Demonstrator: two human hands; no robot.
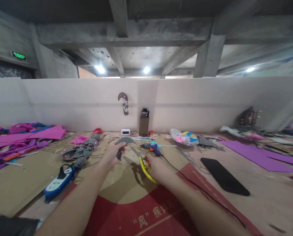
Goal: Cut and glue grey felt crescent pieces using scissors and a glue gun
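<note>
In the head view my left hand [114,152] is closed around a grey felt crescent [126,141], whose curved end reaches out to the right above my fingers. My right hand [154,165] grips scissors [144,168] with yellow and red handles. Their blades point up and left toward the crescent, parted from my left fingers by a small gap; whether they touch the felt I cannot tell. Just beyond my right hand lies a blue glue gun [155,149], its black cord running down to the right. A brown cardboard sheet [121,188] lies beneath both hands.
Left stand a blue-and-white power strip [59,182], grey felt pieces [81,150] and pink and purple felt scraps [26,136]. A black phone [223,175] and purple sheets [256,155] lie right. A crescent ornament [123,97] hangs on the white partition [87,98] behind a small white clock [125,132].
</note>
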